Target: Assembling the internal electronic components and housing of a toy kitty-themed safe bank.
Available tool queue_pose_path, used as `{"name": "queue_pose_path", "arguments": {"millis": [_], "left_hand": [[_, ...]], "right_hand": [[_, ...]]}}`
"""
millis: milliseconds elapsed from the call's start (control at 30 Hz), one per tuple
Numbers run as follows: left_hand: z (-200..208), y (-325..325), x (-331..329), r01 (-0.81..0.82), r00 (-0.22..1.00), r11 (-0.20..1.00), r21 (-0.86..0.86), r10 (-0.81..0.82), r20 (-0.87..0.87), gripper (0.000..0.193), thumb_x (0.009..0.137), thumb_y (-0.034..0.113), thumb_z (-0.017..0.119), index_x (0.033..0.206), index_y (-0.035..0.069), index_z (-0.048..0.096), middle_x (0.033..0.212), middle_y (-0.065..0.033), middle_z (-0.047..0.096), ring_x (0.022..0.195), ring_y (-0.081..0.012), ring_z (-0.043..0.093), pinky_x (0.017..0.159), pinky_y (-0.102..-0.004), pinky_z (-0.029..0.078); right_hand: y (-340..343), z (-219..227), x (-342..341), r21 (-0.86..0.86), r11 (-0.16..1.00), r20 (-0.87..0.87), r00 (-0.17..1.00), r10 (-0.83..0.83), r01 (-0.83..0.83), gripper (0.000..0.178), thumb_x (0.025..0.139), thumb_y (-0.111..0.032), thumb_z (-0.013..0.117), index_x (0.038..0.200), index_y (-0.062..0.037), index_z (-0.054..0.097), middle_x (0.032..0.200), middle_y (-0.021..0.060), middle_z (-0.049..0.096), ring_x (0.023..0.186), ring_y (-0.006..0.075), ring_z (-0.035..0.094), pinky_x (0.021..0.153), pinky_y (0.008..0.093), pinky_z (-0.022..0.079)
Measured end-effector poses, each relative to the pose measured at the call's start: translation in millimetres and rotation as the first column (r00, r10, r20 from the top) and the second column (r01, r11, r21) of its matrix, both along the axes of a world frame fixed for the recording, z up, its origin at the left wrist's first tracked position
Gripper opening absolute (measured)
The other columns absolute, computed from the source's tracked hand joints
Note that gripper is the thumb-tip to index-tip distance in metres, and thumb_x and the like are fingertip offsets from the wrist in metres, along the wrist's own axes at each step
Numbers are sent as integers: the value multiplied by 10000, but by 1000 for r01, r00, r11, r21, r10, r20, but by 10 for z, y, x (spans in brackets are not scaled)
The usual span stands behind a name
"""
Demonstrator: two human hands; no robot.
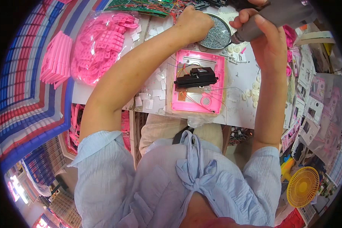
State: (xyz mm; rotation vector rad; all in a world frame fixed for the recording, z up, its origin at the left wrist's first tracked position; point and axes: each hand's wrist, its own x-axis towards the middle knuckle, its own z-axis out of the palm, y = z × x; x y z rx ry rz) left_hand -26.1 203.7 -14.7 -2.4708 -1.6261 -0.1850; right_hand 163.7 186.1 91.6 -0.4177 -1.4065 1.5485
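My right hand point(271, 47) is wrapped round a dark grey power screwdriver point(260, 24). The tool's nose end reaches the right rim of a round dish point(218, 33) full of small metal screws. At that dish's left rim is my left hand point(193, 24), its fingers curled closed; whatever they may hold is hidden. Nearer to me lies an open pink plastic housing point(221, 81) with thin wires running from it. A black mechanism point(197, 78), probably a cassette drive, rests across the housing.
A clear bag of pink parts point(102, 45) and a stack of pink panels point(57, 59) sit left. Green circuit boards point(140, 7) with wires lie at the back. White discs point(255, 91) and many white panels point(304, 79) are right, above a yellow fan point(303, 186).
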Motion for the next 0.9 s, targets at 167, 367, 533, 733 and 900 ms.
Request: {"name": "queue_pose_path", "arguments": {"millis": [167,367,533,733,900], "left_hand": [[10,-25,2,-26,983,998,56,15,182,156,865,237,628,860,136,747,870,-83,742,858,-278,716,812,-460,469],[551,-1099,64,211,830,972,107,-236,506,118,858,194,737,913,96,701,866,-55,707,797,-244,662,784,-379,461],[465,-1841,85,149,682,977,150,-211,700,150,820,110,769,939,104,678,894,-22,698,808,-223,650,817,-377,418],[464,-1878,68,135,651,981,142,-196,734,201,777,105,797,937,106,676,870,-31,694,769,-217,637,797,-370,409],[405,-1851,83,94,636,971,220,-228,737,219,741,118,828,873,112,653,772,-23,642,695,-222,602,767,-367,397]], "right_hand": [[-32,-80,-40,18,1000,-55,998,5,-4,440,926,-183,659,1295,-4,498,872,100,652,819,204,656,784,347,522],[-496,78,154,34,997,-68,995,-67,69,282,936,-68,578,1210,-40,516,656,21,459,556,135,433,555,319,406],[-869,115,91,176,969,-174,964,203,-172,283,976,-195,616,1208,-109,477,647,-4,486,534,125,446,519,307,385],[-969,122,11,192,959,-110,967,230,-207,273,992,-239,625,1204,-152,476,638,-38,484,537,114,446,503,298,353],[-934,57,-38,219,946,-115,957,267,-238,262,995,-230,612,1203,-145,476,638,-35,483,535,115,446,505,296,360]]}}
